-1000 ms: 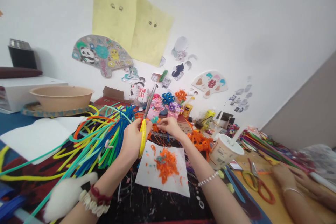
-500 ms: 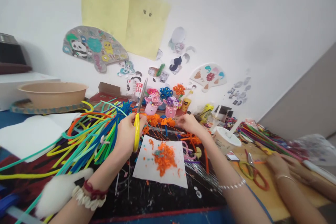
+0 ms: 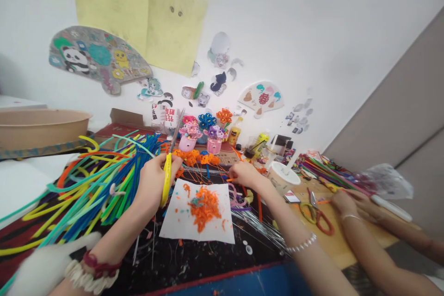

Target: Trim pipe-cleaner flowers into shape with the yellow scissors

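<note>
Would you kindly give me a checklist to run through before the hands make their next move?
1. Scissors held in the left hand: ok, the blades point up, away from the right hand.
2. Right hand's pinch secure: cannot tell, the fingertips are too small to make out.
3. White paper lying between the forearms: ok.
4. All orange trimmings on the paper: not ok, a stray bit lies just off its near edge.
5. Cup clear of the right wrist: cannot tell, they sit close together in this view.
6. Co-worker's hands away from these scissors: ok, they are far over on the right.
</note>
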The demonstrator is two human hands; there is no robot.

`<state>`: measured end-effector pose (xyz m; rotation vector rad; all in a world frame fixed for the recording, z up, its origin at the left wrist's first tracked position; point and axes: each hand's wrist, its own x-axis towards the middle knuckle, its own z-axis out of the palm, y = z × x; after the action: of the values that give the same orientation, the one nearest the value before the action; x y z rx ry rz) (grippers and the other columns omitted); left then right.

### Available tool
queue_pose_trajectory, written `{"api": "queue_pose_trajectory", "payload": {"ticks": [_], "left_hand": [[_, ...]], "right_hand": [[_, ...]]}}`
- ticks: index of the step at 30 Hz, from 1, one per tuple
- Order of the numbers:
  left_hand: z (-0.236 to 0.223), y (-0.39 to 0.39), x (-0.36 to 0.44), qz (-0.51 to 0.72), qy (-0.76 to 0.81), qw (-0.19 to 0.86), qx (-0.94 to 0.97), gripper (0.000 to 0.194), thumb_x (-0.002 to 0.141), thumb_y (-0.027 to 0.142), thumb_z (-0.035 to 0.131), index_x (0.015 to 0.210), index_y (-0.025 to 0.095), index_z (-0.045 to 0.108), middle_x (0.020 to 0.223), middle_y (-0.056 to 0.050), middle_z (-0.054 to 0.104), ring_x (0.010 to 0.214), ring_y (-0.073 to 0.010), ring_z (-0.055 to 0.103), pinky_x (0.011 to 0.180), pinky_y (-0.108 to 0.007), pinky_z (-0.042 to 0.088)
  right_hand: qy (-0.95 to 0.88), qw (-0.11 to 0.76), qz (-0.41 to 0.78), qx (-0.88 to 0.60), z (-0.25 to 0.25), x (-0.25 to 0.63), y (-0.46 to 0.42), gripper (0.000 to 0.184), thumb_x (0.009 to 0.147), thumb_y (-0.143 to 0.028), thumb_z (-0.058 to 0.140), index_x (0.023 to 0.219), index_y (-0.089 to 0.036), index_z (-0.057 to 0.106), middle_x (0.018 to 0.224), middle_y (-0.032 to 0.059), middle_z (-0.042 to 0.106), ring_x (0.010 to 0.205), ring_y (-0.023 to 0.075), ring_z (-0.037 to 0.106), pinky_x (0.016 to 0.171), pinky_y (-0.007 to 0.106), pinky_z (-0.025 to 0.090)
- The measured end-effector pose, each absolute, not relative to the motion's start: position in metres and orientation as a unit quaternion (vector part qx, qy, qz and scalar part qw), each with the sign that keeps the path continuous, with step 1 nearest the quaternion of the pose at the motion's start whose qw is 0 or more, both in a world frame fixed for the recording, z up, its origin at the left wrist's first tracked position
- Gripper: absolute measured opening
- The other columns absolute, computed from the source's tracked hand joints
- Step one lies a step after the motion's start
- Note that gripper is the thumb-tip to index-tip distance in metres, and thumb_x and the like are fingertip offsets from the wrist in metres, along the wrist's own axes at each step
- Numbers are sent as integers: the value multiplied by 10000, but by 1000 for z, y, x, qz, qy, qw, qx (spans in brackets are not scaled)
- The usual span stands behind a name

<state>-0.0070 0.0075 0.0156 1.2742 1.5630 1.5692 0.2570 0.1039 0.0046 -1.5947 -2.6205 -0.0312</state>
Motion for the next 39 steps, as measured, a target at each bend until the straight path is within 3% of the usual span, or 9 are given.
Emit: {"api": "queue_pose_trajectory", "payload": {"ticks": [5, 13, 24, 31, 36, 39], "left_hand": [[14, 9, -8, 572, 586, 292, 493, 242, 661, 434, 634, 616, 204, 576, 336, 83, 428, 373, -94, 380, 406, -204, 277], [8, 12, -5, 555, 578, 343, 491, 294, 701, 471, 579, 602, 194, 589, 322, 80, 407, 311, -79, 329, 350, -196, 245], [1, 15, -4, 551, 556, 342, 519, 267, 650, 460, 617, 591, 201, 584, 386, 62, 479, 352, -95, 390, 386, -208, 298], [7, 10, -1, 538, 562, 337, 529, 255, 618, 441, 622, 553, 199, 576, 338, 76, 423, 342, -100, 397, 384, -205, 298], [10, 6, 1, 541, 545, 337, 545, 269, 649, 453, 607, 580, 193, 583, 358, 82, 418, 356, -97, 392, 386, -205, 296], [15, 2, 3, 539, 538, 333, 556, 263, 649, 451, 617, 638, 189, 600, 393, 82, 440, 370, -101, 403, 393, -208, 302]], "right_hand": [[-835, 144, -11, -531, 20, 271, 101, 42, 703, -176, 693, 668, -195, 709, 718, 47, 731, 685, 186, 665, 652, 250, 462], [-744, 359, -43, -562, 48, 293, 86, 230, 789, -335, 572, 788, -155, 715, 743, 83, 750, 666, 213, 695, 641, 300, 518], [-690, 472, -97, -540, 56, 286, 87, 252, 800, -367, 558, 825, -165, 708, 758, 96, 746, 673, 235, 695, 682, 353, 532], [-627, 525, -142, -557, 70, 289, 80, 279, 783, -399, 582, 850, -157, 705, 773, 103, 740, 665, 241, 685, 699, 375, 529], [-613, 609, -56, -501, 77, 276, 72, 301, 792, -389, 595, 924, -133, 680, 775, 93, 731, 604, 214, 689, 591, 334, 556], [-665, 583, -114, -453, 83, 259, 66, 233, 813, -353, 588, 890, -157, 688, 771, 78, 728, 649, 209, 690, 662, 345, 561]]}}
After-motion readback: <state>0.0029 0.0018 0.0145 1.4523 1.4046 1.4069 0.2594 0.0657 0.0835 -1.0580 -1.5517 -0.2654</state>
